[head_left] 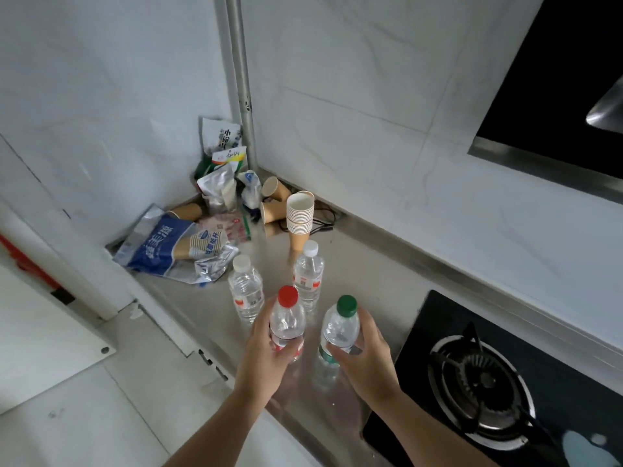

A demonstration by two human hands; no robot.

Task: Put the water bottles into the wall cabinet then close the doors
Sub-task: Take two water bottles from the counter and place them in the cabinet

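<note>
Four water bottles stand upright on the steel table (371,274), and both hands are already on two of them. Far left, a blue-and-silver foil bag (161,246) lies flat with paper cups showing inside it; behind it more packets (222,156) are heaped in the corner against the pipe (241,79). Next, the first white-capped bottle (245,288) stands free, untouched. The left hand (266,345) wraps its fingers round the red-capped bottle (287,318), thumb across the red label, gripping it at mid-body. Just behind, the second white-capped bottle (308,274) stands alone, close to a tall stack of paper cups (300,214); at least three loose cups (274,197) lie tipped over beyond that. Then the green-capped bottle (338,326), held by the right hand (365,352), fingers curled round its side. So that is two bottles held, two waiting, all near the table's front. Rightmost, one gas burner (482,382) sits on the black hob, with the range hood (556,79) above
</note>
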